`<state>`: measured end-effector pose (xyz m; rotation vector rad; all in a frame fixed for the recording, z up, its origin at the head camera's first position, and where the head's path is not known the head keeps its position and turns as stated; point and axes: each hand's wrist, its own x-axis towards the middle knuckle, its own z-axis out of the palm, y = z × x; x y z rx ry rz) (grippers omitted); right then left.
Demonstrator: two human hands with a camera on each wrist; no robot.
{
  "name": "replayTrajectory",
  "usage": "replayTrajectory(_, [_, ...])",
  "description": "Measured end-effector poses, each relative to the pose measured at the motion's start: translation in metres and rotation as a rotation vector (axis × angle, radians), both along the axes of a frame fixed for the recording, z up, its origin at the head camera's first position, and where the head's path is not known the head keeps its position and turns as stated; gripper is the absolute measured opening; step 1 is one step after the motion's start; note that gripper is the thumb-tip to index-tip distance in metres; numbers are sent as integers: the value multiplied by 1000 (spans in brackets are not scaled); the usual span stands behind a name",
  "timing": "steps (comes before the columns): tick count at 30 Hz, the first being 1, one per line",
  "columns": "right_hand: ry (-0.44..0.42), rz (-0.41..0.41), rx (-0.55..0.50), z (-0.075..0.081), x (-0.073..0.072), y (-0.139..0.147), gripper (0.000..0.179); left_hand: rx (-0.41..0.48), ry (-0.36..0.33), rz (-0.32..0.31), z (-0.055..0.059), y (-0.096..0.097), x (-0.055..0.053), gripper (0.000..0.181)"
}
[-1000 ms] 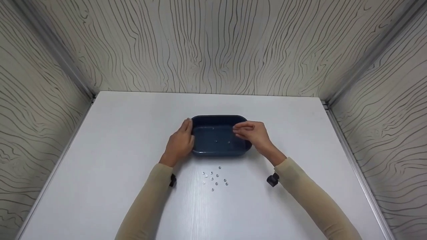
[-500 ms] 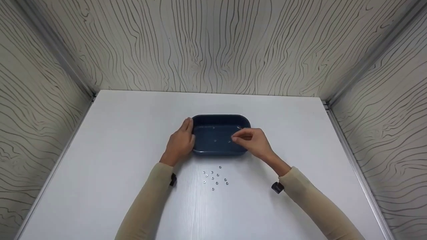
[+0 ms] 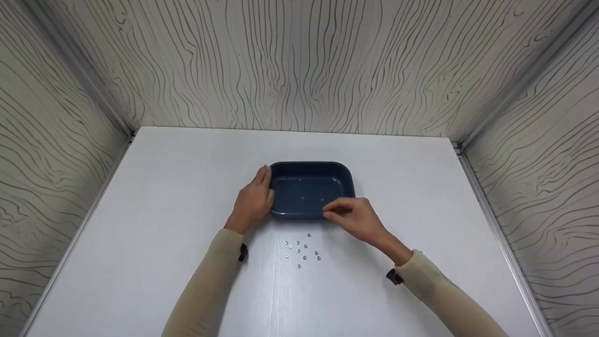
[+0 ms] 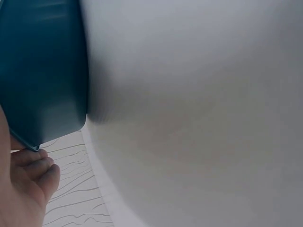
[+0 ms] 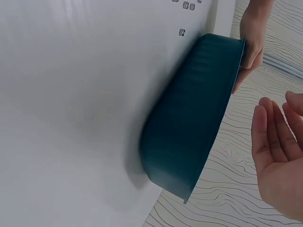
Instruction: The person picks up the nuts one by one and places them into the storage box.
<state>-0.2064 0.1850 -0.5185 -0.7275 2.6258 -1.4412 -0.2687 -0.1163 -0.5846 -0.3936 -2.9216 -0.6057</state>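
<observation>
A dark blue rectangular tub (image 3: 306, 216) stands on the white table. My left hand (image 3: 252, 201) grips its left side by the rim; in the left wrist view, the fingers (image 4: 35, 172) curl at the rim's corner. Inside the tub lie a few tiny metal nuts (image 3: 302, 198). My right hand (image 3: 358, 217) hovers over the near right corner of the tub. In the right wrist view its fingers (image 5: 277, 135) are fairly straight, thumb apart, and nothing shows between them. Several small metal nuts (image 3: 298, 251) lie scattered on the table in front of the tub.
The white table (image 3: 140, 243) reaches to a back wall (image 3: 290, 65) with a wood-grain pattern. Patterned panels also stand at both sides, with metal rails along the table's edges. A black wrist camera (image 3: 394, 276) sits by the right sleeve.
My right hand has drawn back toward me, from above the tub's right side to its near right corner. The left hand stays on the rim. The tub and nuts look unmoved.
</observation>
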Motion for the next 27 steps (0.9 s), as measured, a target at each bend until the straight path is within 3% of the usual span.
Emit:
replayTrajectory(11, [153,84,83,-12,20,1,18,1,-11,10,1,1,1,62])
replayTrajectory(22, [231,149,223,-22,40,-3,27,3,-5,8,3,1,2,61])
replayTrajectory(27, [313,230,298,-30,47,-5,28,11,1,8,2,1,1,61])
